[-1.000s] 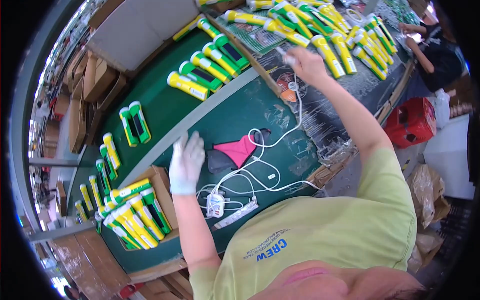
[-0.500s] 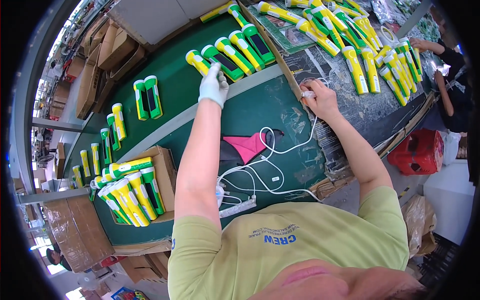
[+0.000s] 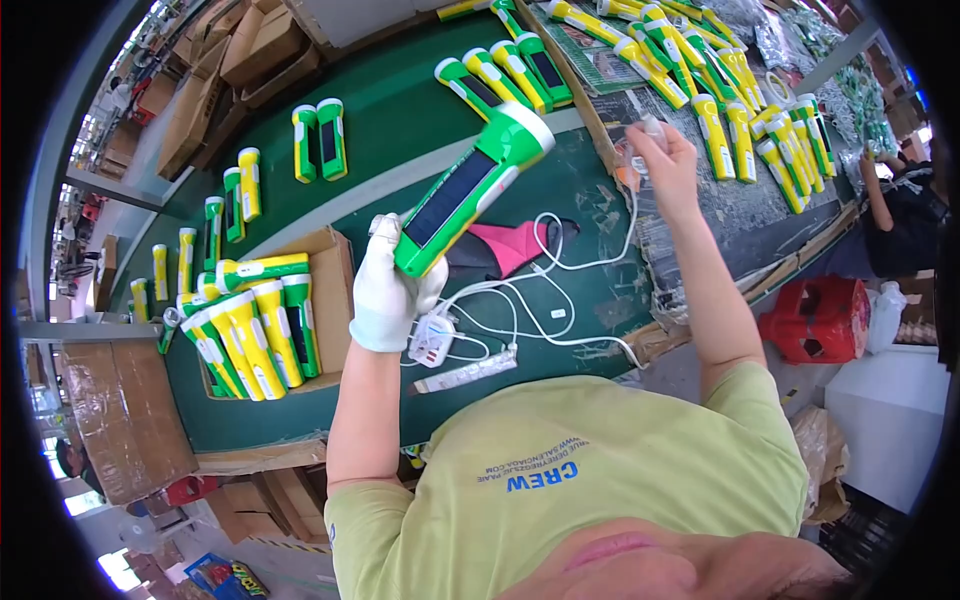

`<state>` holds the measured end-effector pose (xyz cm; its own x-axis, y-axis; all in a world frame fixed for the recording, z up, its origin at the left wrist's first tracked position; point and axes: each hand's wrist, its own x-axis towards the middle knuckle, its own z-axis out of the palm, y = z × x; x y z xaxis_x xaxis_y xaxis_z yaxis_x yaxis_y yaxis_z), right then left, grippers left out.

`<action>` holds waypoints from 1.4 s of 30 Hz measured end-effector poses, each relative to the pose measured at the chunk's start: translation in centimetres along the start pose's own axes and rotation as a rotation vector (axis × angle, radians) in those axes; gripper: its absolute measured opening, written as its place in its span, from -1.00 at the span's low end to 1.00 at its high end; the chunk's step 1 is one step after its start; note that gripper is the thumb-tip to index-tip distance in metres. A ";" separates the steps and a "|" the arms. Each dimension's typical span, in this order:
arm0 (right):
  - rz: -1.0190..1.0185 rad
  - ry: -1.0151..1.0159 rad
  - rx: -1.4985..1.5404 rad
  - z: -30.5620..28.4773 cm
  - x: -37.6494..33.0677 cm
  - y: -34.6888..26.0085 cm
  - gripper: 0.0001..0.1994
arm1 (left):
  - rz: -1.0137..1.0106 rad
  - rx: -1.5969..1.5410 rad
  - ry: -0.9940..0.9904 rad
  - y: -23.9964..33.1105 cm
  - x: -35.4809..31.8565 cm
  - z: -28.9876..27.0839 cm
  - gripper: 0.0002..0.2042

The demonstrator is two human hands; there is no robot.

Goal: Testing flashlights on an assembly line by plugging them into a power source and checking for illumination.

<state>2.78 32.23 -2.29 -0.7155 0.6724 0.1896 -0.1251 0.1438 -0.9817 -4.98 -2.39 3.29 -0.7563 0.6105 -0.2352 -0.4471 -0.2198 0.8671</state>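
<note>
Work at a green surface point(image 3: 270, 430), seen from above. The left hand point(image 3: 395, 285), in a white glove, is closed around the narrow end of a green-and-yellow flashlight point(image 3: 460, 200), which it holds raised and tilted over the surface, dark panel showing and broad white-rimmed head pointing up and to the right. The right hand point(image 3: 665, 165), bare, pinches a white cable end point(image 3: 654, 128) between thumb and fingers, well apart from the flashlight. Since only the narrow end is gripped, the weight of the head could make the flashlight twist or slip in the glove. The white cable point(image 3: 634, 215) lies in loose, crossing loops; a sharp pull by the right hand could tighten them into a tangle or drag the white adapter point(image 3: 431, 340) and the power strip point(image 3: 465, 371) near it. The flashlight partly covers the pink-and-grey cloth point(image 3: 510, 245) and some of the gloved fingers, so their exact hold cannot be told. The form of the cable end is too small to make out, and the flashlights at the top edge are cut off.
</note>
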 end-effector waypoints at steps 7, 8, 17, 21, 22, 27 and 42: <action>0.293 -0.552 0.265 5.8 -7.9 -7.6 -0.66 | -0.390 -0.337 -0.055 -1.8 -1.6 -2.3 -0.80; 0.308 -0.579 0.299 5.9 -8.3 -8.1 -0.68 | -0.429 -0.372 -0.046 -1.9 -1.6 -2.5 -0.82; 0.261 -0.470 0.105 7.2 -10.3 -8.2 -0.68 | 0.964 1.372 -0.020 -3.0 -0.9 4.3 -0.38; 0.105 -0.389 0.170 7.4 -10.0 -7.8 -0.76 | 0.173 0.368 0.042 -6.2 1.6 2.2 -0.60; 0.131 -0.355 0.160 6.8 -9.7 -7.5 -0.76 | -0.006 -0.076 0.034 -5.6 2.0 1.5 -0.59; 0.180 -0.330 0.140 4.5 -10.8 -4.5 -0.84 | -0.106 -0.324 0.066 -5.4 0.5 0.5 -0.58; -0.986 -0.602 -0.781 10.6 -12.6 -6.2 -0.74 | 0.145 0.041 0.189 -7.0 2.2 1.9 -0.67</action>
<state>5.30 15.18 1.19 -0.7653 -0.3255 0.5553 -0.4758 0.8671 -0.1475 -2.56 1.93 -2.49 -0.8891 0.4202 -0.1814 -0.3102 -0.2617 0.9140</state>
